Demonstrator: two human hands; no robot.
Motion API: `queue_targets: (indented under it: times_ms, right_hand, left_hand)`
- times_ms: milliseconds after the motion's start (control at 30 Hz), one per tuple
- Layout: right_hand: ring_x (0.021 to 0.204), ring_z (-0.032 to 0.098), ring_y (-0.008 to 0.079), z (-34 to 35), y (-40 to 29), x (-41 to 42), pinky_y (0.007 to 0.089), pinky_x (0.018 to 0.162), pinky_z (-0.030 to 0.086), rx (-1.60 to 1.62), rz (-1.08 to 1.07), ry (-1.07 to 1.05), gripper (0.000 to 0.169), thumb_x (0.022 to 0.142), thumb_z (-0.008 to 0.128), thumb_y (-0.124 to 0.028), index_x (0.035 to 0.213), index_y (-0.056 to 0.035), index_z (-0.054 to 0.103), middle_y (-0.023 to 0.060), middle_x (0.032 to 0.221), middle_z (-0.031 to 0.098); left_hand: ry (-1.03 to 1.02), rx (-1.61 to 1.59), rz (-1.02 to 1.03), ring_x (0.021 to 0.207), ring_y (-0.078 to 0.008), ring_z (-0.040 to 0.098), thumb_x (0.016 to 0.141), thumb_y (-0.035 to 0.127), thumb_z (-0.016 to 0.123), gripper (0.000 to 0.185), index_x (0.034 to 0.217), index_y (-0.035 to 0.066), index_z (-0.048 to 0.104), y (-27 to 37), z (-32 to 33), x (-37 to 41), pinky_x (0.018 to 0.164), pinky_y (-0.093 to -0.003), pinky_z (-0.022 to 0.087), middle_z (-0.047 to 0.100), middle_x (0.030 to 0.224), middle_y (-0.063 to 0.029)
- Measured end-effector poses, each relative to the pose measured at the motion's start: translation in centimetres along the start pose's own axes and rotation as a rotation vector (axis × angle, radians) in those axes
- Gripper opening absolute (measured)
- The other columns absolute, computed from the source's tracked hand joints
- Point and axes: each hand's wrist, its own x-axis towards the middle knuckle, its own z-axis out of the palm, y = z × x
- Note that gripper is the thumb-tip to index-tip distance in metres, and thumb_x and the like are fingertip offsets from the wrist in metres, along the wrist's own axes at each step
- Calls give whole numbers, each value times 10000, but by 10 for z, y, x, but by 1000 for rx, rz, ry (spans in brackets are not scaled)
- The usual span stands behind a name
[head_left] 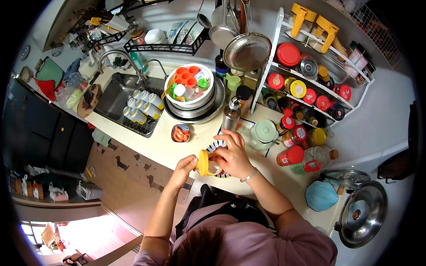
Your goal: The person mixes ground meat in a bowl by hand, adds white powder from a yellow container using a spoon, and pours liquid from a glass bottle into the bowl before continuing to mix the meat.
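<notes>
My left hand (184, 169) grips a clear jar with a yellow collar and handle (203, 163), tilted on its side above the counter. Close against its clear part is my right hand (234, 156), with some fingers spread and the others bent toward the jar; whether they pinch anything is hidden. Beneath both hands lies a plate with a blue-striped rim (215, 145), mostly covered, with something dark reddish on it. A small bowl of orange-red pieces (180, 133) stands to the left. Just beyond my right hand is a steel pump dispenser (231, 116).
Left of the stacked basins (216, 108) is a sink (114, 96) holding several cans (143, 104). A lidded green pot (264, 133) and several jars crowd the right, below a white spice rack (306, 79). Strainers (248, 51) hang overhead. A blue dish (321, 196) lies right.
</notes>
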Motion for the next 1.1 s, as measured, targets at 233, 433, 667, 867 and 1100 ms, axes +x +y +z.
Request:
queue_targets:
  times_ms: [233,433,667,867,1100]
  right_hand:
    - [1108,499,267,-27,17,-10,437,978,296,144,161,156,116,691,782,-168,747,-156,681,7,982,605]
    - [1035,558,221,-2,21,-37,496,1010,242,3,254,157,105,707,759,-151,740,-146,660,-11,825,644]
    - [854,622,151,69,63,-80,280,823,478,800,874,53,70,815,684,-58,877,-34,661,30,878,669]
    - [755,638,132,64,70,-84,263,704,515,1190,1078,142,69,824,670,-35,879,6,677,60,842,684]
    - [741,638,127,58,73,-84,258,672,513,1174,1207,164,136,827,699,-82,930,6,690,66,845,686]
  left_hand:
    - [74,23,-18,708,-70,421,997,294,485,309,812,60,565,-22,-10,4,682,-224,346,499,739,45]
    - [112,100,-72,691,-69,416,993,303,499,333,804,40,582,-29,-2,14,654,-223,348,502,724,42]
    - [186,477,-76,584,-125,457,952,360,553,384,795,19,635,-34,11,30,569,-290,389,528,608,-31]
    - [227,719,-93,558,-207,522,921,383,579,378,821,29,668,-16,25,28,571,-341,418,572,608,-114]
    - [266,680,-87,560,-192,506,926,388,575,388,819,25,662,-27,12,26,573,-333,417,552,600,-107]
